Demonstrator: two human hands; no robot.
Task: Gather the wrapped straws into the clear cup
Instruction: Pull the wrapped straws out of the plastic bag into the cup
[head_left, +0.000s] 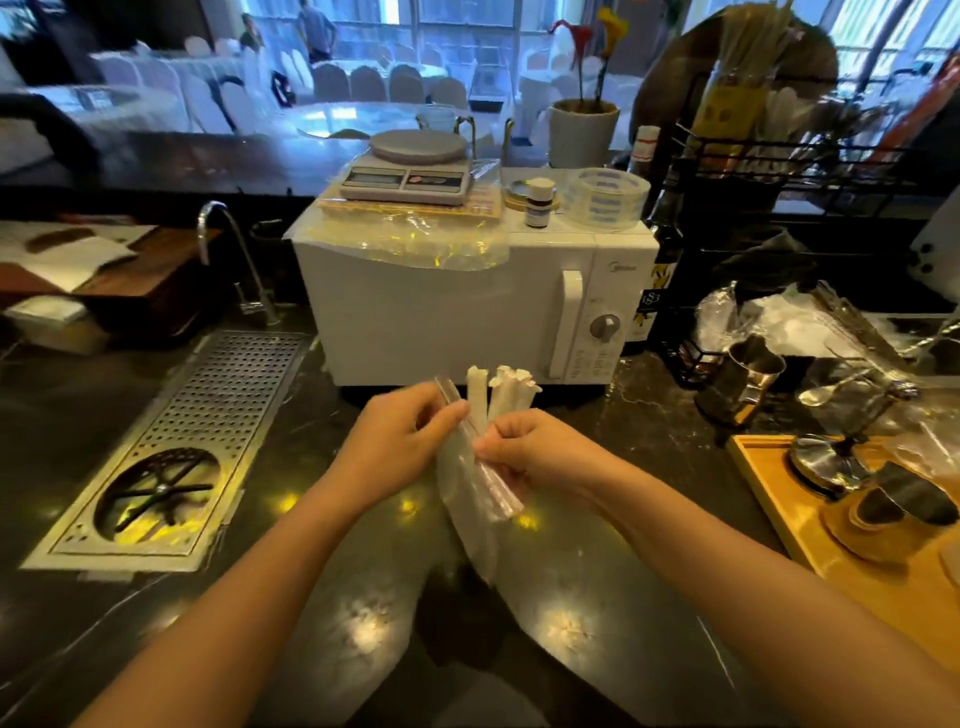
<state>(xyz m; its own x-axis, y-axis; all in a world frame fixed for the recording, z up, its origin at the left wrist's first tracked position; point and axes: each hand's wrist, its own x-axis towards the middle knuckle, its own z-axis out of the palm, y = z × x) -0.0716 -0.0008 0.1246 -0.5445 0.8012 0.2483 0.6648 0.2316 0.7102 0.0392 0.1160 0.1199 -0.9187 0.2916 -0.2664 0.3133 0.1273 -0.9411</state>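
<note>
Both hands meet above the dark counter in front of the microwave. My left hand (402, 441) pinches the top edge of a clear plastic bag (467, 519) that hangs down between the hands. My right hand (524, 452) is closed around a bundle of white paper-wrapped straws (501, 392), whose crumpled tops stick up above the fingers and whose lower ends show through the plastic below the fist. I see no clear cup near the hands.
A white microwave (441, 312) stands just behind the hands, with a scale (410, 171) and tape rolls on top. A metal drain grate (176, 447) lies to the left, near a tap (228, 254). A wooden tray (841, 525) with metal tools sits to the right.
</note>
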